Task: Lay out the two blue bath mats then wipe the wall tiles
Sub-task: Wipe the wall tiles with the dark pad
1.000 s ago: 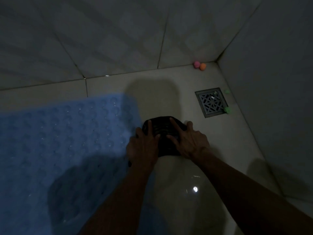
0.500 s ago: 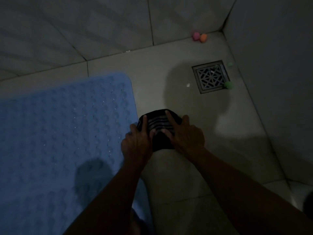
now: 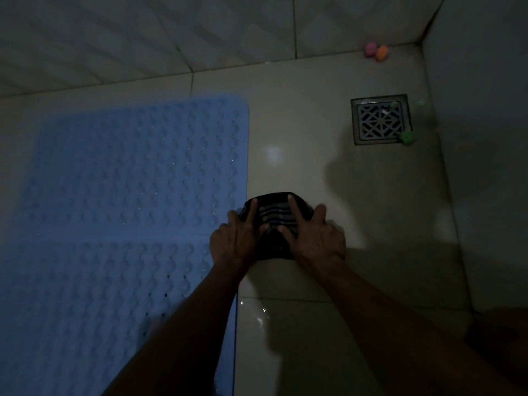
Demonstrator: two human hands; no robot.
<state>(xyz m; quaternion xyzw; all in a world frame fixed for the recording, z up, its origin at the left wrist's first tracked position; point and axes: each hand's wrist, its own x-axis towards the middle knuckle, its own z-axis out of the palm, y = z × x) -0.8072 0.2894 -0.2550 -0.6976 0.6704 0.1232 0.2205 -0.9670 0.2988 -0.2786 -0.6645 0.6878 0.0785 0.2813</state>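
Note:
A blue bath mat (image 3: 137,167) with a wavy bumped surface lies flat on the floor at the left. A second blue mat (image 3: 85,295) adjoins it at a seam nearer me. Just right of the mats' edge, a dark striped cloth (image 3: 274,212) lies on the pale floor tile. My left hand (image 3: 237,241) and my right hand (image 3: 314,238) press down on it side by side, fingers spread over its top. The grey wall tiles (image 3: 114,38) run along the far side, and another tiled wall (image 3: 485,110) rises at the right.
A square metal floor drain (image 3: 380,120) sits near the right wall. A green ball (image 3: 408,137) rests at its corner. A pink ball (image 3: 371,49) and an orange ball (image 3: 382,53) lie in the far corner. The floor looks wet and glossy.
Both hands have slid the cloth along the floor toward me, away from the far wall and the drain. The view has shifted, and more of the mats shows.

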